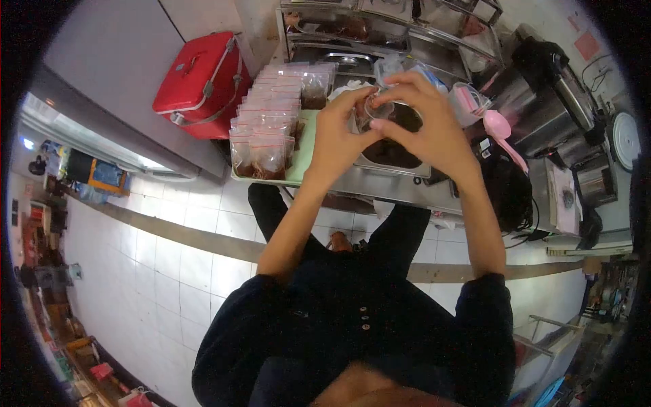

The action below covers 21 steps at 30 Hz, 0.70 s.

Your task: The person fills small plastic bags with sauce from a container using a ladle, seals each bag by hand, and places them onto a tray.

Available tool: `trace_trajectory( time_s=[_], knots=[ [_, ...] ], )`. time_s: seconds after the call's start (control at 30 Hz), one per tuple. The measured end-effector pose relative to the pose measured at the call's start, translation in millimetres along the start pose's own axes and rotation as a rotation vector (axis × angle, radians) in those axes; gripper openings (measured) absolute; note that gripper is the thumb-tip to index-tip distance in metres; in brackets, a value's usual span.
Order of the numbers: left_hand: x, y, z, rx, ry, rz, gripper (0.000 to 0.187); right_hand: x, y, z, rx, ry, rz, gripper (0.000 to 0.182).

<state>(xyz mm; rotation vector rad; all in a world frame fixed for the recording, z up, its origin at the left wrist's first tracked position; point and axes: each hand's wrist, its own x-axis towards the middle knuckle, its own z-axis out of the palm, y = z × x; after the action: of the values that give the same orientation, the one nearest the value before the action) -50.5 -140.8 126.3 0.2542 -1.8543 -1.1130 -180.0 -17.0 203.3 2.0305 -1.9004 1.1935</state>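
Observation:
Between both hands, over a metal tray (392, 165) of dark brown contents, is a small clear plastic bag (366, 117). My left hand (342, 132) has its fingers and thumb curled round the bag's left side. On the right side, my right hand (424, 122) has its thumb and fingers closed in on the same bag. What lies inside it is too small to tell. To the left, rows of filled clear bags (271, 129) with red seal lines stand on a pale green tray (306, 146).
A red cooler box (203, 81) stands at the left. A metal rack (407, 30) is behind the tray. Right of the tray are a clear container (466, 102), a pink ladle (498, 125), a black bag (502, 183) and large steel pots (553, 102).

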Motion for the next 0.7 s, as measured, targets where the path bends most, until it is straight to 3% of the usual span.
trace_trajectory(
  time_s=[0.03,0.13,0.23,0.33,0.43,0.7],
  knots=[
    [-1.1,3.9,-0.5,0.052,0.01,0.019,0.06,-2.3,2.1,1.8,0.048,-0.083,0.053,0.02],
    [-6.8,8.5,-1.5,-0.048,0.082,-0.059,0.053,-6.2,10.3,5.2,0.052,-0.017,0.096,0.015],
    [-10.1,-3.5,-2.9,-0.305,0.127,-0.221,0.038,-10.0,15.9,8.5,0.163,0.014,0.275,0.014],
    [-9.8,-2.9,-4.0,-0.427,0.104,-0.249,0.024,-11.4,10.0,12.7,0.358,0.104,0.334,0.015],
    [-10.5,2.6,-8.2,-0.419,0.071,-0.272,0.015,-13.6,7.8,8.7,0.292,0.072,0.267,0.018],
    [-19.2,5.9,-12.5,-0.316,0.046,-0.194,0.012,-19.6,11.4,18.9,0.345,-0.023,0.246,0.018]
  ],
)
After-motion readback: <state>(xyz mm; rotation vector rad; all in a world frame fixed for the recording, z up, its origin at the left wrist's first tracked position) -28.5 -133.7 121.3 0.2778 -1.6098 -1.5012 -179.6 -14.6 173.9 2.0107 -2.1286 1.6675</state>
